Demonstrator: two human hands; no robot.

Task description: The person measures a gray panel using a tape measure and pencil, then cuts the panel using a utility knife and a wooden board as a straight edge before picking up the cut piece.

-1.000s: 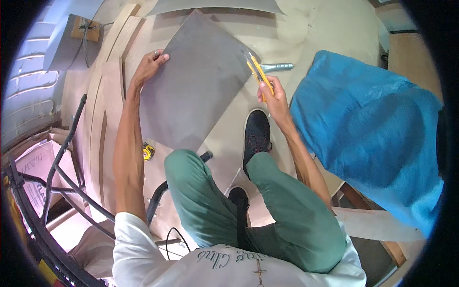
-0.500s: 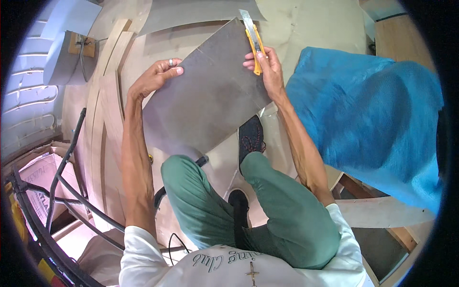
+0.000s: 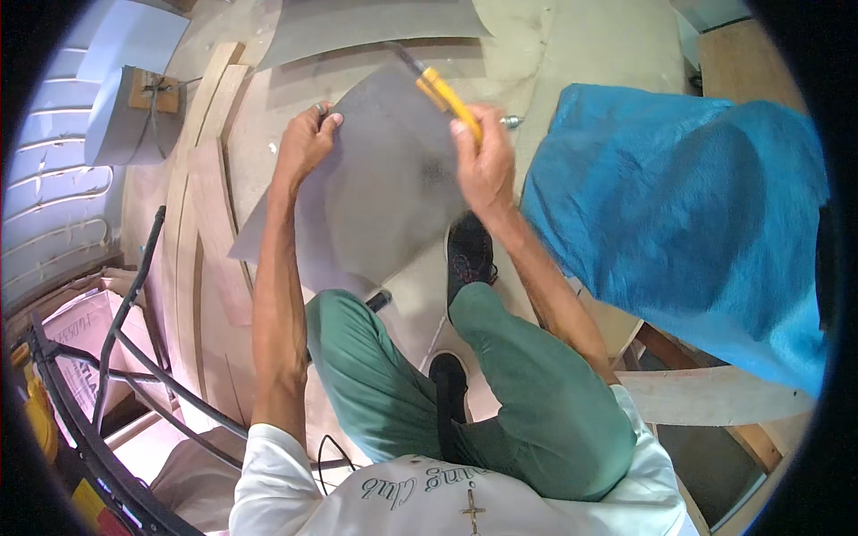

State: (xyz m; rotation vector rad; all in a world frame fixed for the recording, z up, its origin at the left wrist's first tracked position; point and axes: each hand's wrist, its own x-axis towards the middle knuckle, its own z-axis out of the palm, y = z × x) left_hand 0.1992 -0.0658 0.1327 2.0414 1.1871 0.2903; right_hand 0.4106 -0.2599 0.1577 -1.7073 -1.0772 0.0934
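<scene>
A flexible grey sheet [image 3: 384, 179] is held up in front of my knees, its lower left corner jutting out past my left forearm. My left hand [image 3: 308, 143] pinches its upper left edge between thumb and fingers. In my right hand [image 3: 487, 165] is a yellow utility knife [image 3: 449, 100], gripped by its handle. Its blade is blurred and points up and left, near the sheet's top corner; whether it touches cannot be told. A small metal fitting shows just beyond the right hand's knuckles.
Blue tarp [image 3: 679, 223] covers something at the right. Another grey sheet [image 3: 375, 25] lies at the far side. Long wooden strips [image 3: 192, 205] run along the left, near a black metal frame [image 3: 116, 335] and a cardboard box [image 3: 98, 326]. My shoes [image 3: 469, 250] stand on the floor below.
My left hand has moved up with the sheet's edge, and the sheet has turned. My right hand has come lower, off the sheet's right edge, and the knife now leans further left.
</scene>
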